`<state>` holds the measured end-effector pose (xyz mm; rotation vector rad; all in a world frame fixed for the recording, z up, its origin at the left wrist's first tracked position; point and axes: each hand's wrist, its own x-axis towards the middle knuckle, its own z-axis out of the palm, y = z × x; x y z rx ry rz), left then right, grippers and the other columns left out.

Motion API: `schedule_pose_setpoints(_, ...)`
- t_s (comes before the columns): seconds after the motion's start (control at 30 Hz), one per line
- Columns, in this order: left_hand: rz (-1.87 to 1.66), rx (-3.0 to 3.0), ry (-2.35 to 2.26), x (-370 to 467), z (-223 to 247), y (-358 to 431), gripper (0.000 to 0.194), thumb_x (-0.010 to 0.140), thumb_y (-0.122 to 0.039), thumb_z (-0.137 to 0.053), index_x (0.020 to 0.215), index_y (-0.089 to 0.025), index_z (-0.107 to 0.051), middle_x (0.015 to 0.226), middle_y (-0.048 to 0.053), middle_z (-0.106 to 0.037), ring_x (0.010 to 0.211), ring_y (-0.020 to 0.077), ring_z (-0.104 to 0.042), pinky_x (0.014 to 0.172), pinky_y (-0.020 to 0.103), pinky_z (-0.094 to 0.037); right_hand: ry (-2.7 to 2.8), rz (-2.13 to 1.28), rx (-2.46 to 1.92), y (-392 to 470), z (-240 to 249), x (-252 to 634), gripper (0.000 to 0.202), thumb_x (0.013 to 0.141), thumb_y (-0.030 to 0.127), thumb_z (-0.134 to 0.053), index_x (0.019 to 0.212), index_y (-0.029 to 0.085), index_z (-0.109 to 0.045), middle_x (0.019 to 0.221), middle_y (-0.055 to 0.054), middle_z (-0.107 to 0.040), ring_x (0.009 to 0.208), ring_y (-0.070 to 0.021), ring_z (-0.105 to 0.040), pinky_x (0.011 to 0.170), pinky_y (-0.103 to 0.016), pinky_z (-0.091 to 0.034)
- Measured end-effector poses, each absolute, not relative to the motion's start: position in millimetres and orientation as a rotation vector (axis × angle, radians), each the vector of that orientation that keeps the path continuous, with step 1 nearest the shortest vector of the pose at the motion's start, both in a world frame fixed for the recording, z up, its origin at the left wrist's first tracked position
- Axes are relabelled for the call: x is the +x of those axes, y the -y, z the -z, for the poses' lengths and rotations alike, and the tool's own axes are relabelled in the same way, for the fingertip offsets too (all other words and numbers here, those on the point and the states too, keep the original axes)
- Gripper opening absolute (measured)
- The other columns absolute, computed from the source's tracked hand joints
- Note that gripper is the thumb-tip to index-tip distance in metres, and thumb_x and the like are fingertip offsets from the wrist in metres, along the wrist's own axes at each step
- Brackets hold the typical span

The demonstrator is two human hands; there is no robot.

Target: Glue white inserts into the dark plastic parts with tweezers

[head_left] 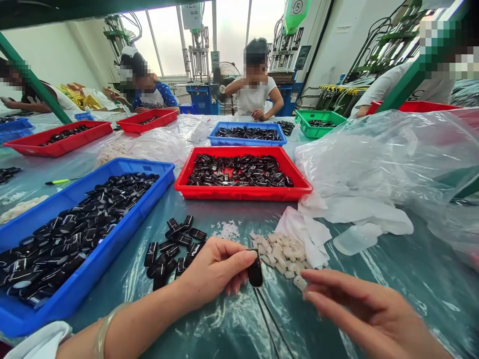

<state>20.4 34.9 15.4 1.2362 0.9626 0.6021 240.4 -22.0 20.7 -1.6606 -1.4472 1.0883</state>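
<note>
My left hand [215, 269] pinches a glossy black plastic piece [255, 269], rounded at its lower end, between thumb and fingers. My right hand [370, 309] is open, thumb and index finger apart, with its fingertips beside a small whitish piece [299, 282]. That piece lies at the near edge of a pile of cream-coloured pieces [279, 252]. Below the held piece, a pair of thin metal tweezers [271, 324] rests on the table. Left of my left hand lies a loose heap of similar black pieces [164, 259].
A blue tray [149, 167] at left and a red tray [243, 193] ahead hold many black pieces. White scraps [226, 229], a crumpled cloth [305, 237], a translucent bottle [357, 239] and plastic bags [374, 154] lie around. People [256, 94] sit across the table [209, 324].
</note>
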Motion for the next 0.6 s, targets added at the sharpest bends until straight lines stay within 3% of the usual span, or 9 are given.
schedule_pose_setpoints(0.13,-0.604,1.230,-0.949,20,-12,-35,0.041,0.077,-0.049,-0.053,0.072,-0.010,-0.063,0.047,-0.001,-0.048,0.039,0.0050,-0.041,0.037,0.016,-0.032,1.137,-0.566,-1.911,26,-14,286,0.019,0.063,0.040,-0.069,0.080,0.033,-0.068,0.080,-0.005,-0.068,0.079,-0.0244,-0.063,0.075,-0.036,-0.047)
schedule_pose_setpoints(0.23,-0.610,1.244,-0.941,20,-12,-36,0.041,0.078,-0.050,-0.053,0.070,-0.010,-0.062,0.047,-0.001,-0.048,0.039,0.0052,-0.041,0.037,0.016,-0.032,0.983,-0.505,-1.946,19,-10,317,0.030,0.062,0.046,-0.070,0.087,0.033,-0.061,0.084,-0.008,-0.064,0.079,-0.0262,-0.060,0.077,-0.041,-0.044)
schedule_pose_setpoints(0.3,-0.614,1.246,-0.938,20,-13,-36,0.042,0.077,-0.051,-0.053,0.070,-0.011,-0.062,0.047,-0.001,-0.048,0.039,0.0054,-0.041,0.037,0.016,-0.031,0.962,-0.521,-1.857,12,-9,329,0.037,0.062,0.046,-0.071,0.092,0.032,-0.055,0.094,-0.009,-0.060,0.093,-0.0281,-0.057,0.085,-0.041,-0.042)
schedule_pose_setpoints(0.43,-0.612,1.255,-0.941,20,-13,-36,0.042,0.076,-0.052,-0.053,0.069,-0.011,-0.062,0.046,-0.002,-0.046,0.039,0.0054,-0.040,0.037,0.016,-0.031,1.010,-0.595,-1.873,-2,-13,328,0.051,0.066,0.048,-0.068,0.106,0.026,-0.045,0.116,-0.016,-0.052,0.113,-0.0314,-0.049,0.090,-0.039,-0.041)
schedule_pose_setpoints(0.6,-0.619,1.263,-0.934,20,-11,-36,0.040,0.077,-0.049,-0.053,0.069,-0.010,-0.062,0.045,-0.003,-0.046,0.038,0.0046,-0.040,0.037,0.015,-0.030,1.212,-0.473,-1.944,-19,-10,311,0.063,0.071,0.047,-0.062,0.118,0.009,-0.043,0.118,-0.028,-0.050,0.113,-0.0367,-0.050,0.075,-0.034,-0.050)
